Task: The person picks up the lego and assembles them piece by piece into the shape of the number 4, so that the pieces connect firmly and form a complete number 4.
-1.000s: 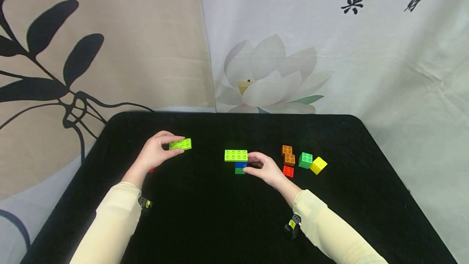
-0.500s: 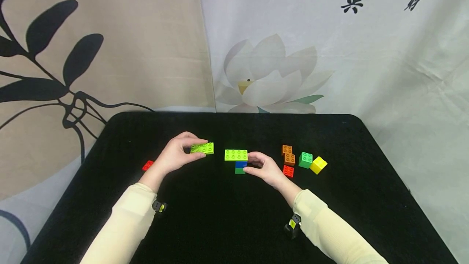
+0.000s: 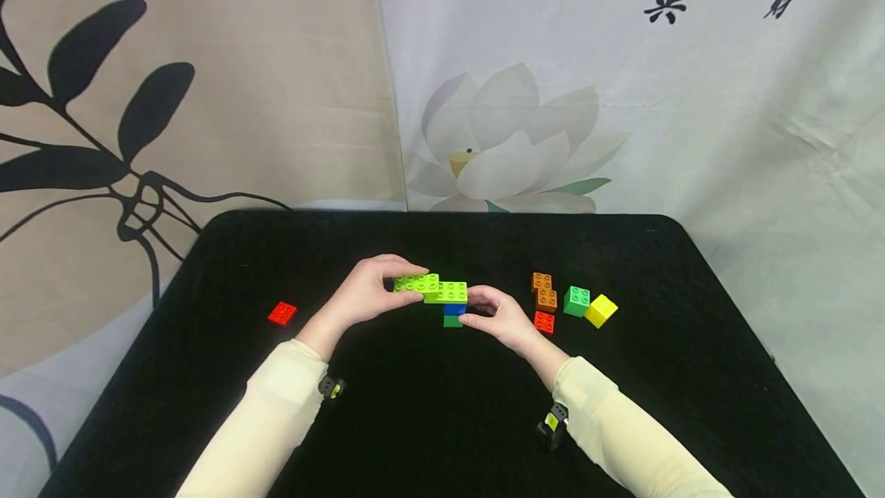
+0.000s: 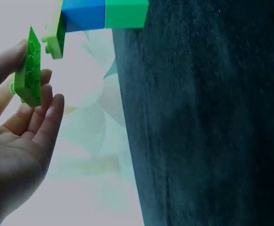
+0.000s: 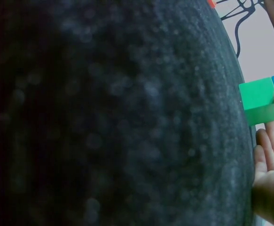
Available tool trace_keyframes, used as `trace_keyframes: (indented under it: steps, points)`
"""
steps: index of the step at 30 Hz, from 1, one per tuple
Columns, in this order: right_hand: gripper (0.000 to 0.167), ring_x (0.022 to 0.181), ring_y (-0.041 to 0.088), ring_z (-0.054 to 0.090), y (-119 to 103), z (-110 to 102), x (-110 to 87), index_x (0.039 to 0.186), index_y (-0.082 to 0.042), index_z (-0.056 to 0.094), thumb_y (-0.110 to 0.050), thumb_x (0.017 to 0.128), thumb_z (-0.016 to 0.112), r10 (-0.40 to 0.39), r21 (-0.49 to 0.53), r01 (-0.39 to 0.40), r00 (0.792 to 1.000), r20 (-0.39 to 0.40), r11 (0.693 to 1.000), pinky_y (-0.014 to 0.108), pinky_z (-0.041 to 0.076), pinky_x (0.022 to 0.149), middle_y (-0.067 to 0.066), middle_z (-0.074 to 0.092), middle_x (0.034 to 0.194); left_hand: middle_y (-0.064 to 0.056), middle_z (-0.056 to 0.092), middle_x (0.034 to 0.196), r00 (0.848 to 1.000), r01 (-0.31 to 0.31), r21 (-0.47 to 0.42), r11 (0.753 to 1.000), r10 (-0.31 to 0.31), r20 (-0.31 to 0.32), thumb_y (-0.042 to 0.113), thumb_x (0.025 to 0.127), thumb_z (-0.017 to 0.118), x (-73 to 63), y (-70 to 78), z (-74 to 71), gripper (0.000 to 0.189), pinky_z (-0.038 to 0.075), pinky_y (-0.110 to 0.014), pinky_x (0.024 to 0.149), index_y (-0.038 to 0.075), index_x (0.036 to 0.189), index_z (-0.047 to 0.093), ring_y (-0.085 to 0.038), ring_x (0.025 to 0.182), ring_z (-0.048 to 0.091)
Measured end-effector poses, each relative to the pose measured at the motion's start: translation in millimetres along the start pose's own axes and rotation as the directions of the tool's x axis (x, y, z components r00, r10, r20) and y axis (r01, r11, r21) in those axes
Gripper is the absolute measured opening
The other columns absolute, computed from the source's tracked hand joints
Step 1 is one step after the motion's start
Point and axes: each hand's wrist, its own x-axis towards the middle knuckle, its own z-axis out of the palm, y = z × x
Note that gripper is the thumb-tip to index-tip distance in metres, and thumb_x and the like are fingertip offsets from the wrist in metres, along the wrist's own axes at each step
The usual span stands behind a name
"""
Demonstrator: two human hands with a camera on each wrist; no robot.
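Observation:
My left hand (image 3: 376,290) pinches a lime-green toy building brick (image 3: 408,283) between thumb and fingers, studs up. It overlaps the left end of another lime brick (image 3: 454,292) in the head view; in the left wrist view a gap shows between the held brick (image 4: 28,70) and the top lime brick (image 4: 57,40). That top brick caps a small stack, with a blue brick (image 3: 454,310) under it and a green brick (image 3: 452,322) at the bottom, and juts out to the left. From the right, my right hand (image 3: 506,323) grips the stack, thumb at the blue and green bricks.
Right of the right hand lie two orange bricks (image 3: 546,300), a red brick (image 3: 544,322), a green brick (image 3: 576,302) and a yellow block (image 3: 601,311). Another red brick (image 3: 282,313) lies at the left. The black tabletop (image 3: 415,421) ends at a printed cloth backdrop (image 3: 276,98).
My left hand has carried the lime brick rightward to the stack, uncovering the red brick at the left. The right hand and the stack have stayed in place.

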Motion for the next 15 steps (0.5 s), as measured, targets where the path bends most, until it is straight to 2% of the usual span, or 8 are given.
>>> trace_keyframes:
  steps: [7,12,15]
  points:
    - [0.038,0.116,0.026,0.058,1,-1,0.4,0.127,-0.001,0.059,-0.009,0.092,0.071,-0.021,-0.003,0.021,1.0,0.008,1.0,0.042,0.044,0.102,0.012,0.064,0.124,0.001,0.069,0.114,1.0,-0.011,0.044,0.999,0.01,0.012,0.023,0.083,0.082,4.3,2.5,7.7,0.04,0.054,-0.04,0.081,0.015,0.121,0.072,-0.018,0.099,0.059]
    - [0.039,0.118,0.029,0.057,3,-1,1.0,0.128,0.002,0.057,-0.006,0.092,0.069,-0.025,-0.005,0.025,1.0,0.011,1.0,0.046,0.043,0.104,0.015,0.063,0.125,-0.001,0.069,0.113,0.999,-0.045,0.071,0.996,0.044,0.013,0.021,0.083,0.082,6.8,4.2,10.6,0.039,0.053,-0.042,0.081,0.014,0.12,0.073,-0.019,0.1,0.058]
    - [0.041,0.12,0.033,0.056,4,-1,1.2,0.13,0.003,0.056,-0.004,0.091,0.068,-0.028,0.02,0.027,1.0,0.014,0.999,0.05,0.041,0.105,0.017,0.061,0.127,-0.003,0.07,0.112,0.999,-0.044,0.074,0.996,0.043,0.015,0.019,0.083,0.082,7.2,5.8,11.7,0.039,0.052,-0.043,0.083,0.013,0.12,0.073,-0.021,0.101,0.058]
